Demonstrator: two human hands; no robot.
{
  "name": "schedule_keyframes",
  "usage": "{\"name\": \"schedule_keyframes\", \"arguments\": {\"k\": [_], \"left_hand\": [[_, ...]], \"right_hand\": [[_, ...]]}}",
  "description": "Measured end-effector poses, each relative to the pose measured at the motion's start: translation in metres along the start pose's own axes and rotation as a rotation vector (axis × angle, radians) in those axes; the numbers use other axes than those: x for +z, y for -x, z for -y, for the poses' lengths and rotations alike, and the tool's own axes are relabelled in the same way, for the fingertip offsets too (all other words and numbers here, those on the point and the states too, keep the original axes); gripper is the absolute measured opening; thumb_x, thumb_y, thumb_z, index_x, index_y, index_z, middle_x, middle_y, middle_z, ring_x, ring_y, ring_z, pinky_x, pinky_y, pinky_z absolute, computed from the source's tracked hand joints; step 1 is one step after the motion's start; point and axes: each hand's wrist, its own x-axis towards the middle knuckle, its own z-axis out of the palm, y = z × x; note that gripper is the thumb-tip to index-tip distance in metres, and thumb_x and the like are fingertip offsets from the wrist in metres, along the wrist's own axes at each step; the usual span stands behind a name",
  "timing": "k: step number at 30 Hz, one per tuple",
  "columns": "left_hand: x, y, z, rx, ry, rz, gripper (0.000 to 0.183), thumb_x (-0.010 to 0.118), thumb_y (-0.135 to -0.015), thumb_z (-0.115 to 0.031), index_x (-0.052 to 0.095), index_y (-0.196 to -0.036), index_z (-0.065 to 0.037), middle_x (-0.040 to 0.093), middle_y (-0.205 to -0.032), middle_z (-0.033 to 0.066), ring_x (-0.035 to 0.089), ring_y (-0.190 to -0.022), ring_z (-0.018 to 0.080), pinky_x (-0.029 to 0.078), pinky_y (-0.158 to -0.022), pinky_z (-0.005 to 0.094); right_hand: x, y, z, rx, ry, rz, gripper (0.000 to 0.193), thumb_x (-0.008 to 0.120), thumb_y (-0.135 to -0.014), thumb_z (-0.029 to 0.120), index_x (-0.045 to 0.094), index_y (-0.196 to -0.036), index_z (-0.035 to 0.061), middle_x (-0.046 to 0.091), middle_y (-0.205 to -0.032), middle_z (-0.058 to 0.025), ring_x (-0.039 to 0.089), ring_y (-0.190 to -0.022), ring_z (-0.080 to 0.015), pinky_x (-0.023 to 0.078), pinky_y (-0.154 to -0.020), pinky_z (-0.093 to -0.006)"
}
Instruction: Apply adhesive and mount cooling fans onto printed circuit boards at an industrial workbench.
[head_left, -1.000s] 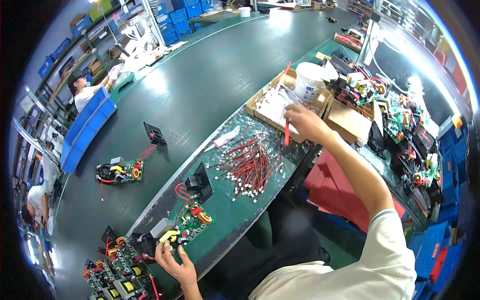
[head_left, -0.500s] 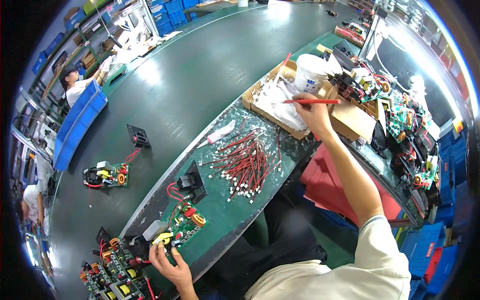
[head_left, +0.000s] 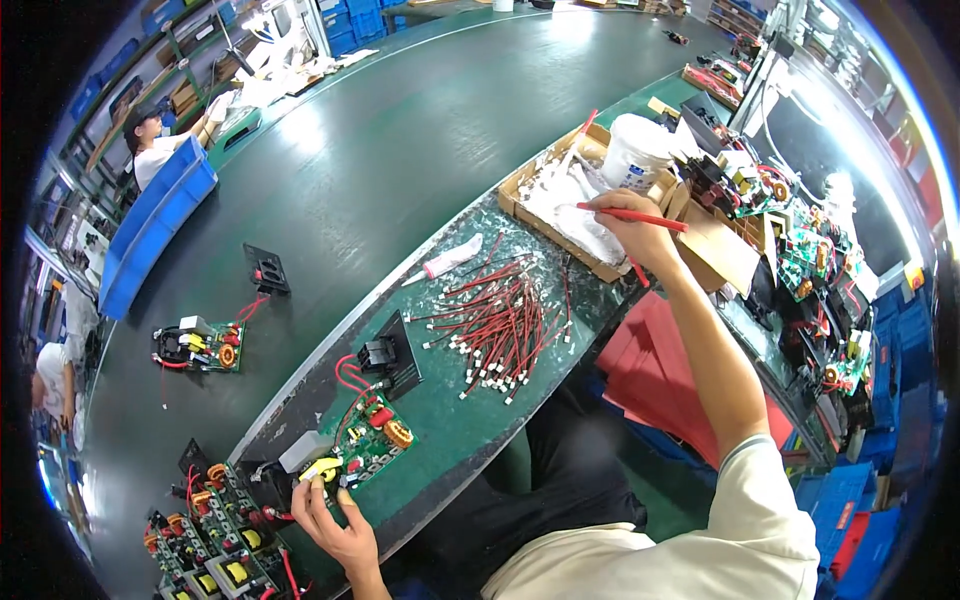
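The person's right hand (head_left: 632, 232) is stretched out to the far right of the green surface (head_left: 460, 420), its fingers pinched around a thin red stick (head_left: 632, 215) that lies roughly level and points right. The hand hovers over the near edge of a shallow cardboard tray (head_left: 520, 195) filled with white plastic bags (head_left: 565, 200); just beyond the tray stands a white tub (head_left: 635, 150).

The left hand (head_left: 335, 515) is at the near left corner of the surface, fingers spread and fingertips resting at the edge of a green circuit board (head_left: 375, 440). The board carries a copper coil, a yellow part close by the thumb, and red wires that loop up to a black square plate (head_left: 395, 355) just beyond it.

Between the two hands, in the middle of the surface, lies a loose heap of red wires with white plugs (head_left: 500, 320). A small white tube (head_left: 445, 262) lies at the far edge beside the heap.

To the left, on the dark conveyor belt (head_left: 380, 170), another circuit board (head_left: 195, 345) with a black plate (head_left: 265, 270) sits well apart from the bench. More boards (head_left: 210, 540) are crowded at the near left corner. Further boards (head_left: 810, 250) are stacked along the right. At the far left a co-worker (head_left: 150, 150) sits beside a blue crate (head_left: 150, 230).
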Motion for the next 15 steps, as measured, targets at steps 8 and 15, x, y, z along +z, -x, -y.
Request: {"name": "schedule_keyframes", "arguments": {"k": [8,15], "left_hand": [[-0.007,0.006,0.005,0.046,-0.071,-0.018,0.038,0.065,-0.091,-0.007,0.058,-0.127,0.001,0.050,-0.127,0.0194,0.052,-0.114,0.0360,0.045,-0.096,0.0450],[0.005,-0.006,0.001,0.156,-0.218,0.076,0.084,0.079,-0.074,-0.049,0.049,-0.140,-0.008,0.041,-0.148,0.0160,0.036,-0.136,0.0414,0.029,-0.109,0.0557]], "right_hand": [[-0.030,0.010,0.028,0.069,0.200,-0.005,0.021,0.069,-0.084,0.011,0.073,-0.102,0.0032,0.072,-0.090,-0.0116,0.066,-0.079,-0.0184,0.052,-0.073,-0.0333],[-0.001,0.067,0.152,-0.104,-0.408,0.245,0.019,0.064,-0.086,0.002,0.070,-0.102,-0.0031,0.070,-0.104,-0.0127,0.065,-0.097,-0.0174,0.050,-0.087,-0.0291]]}}
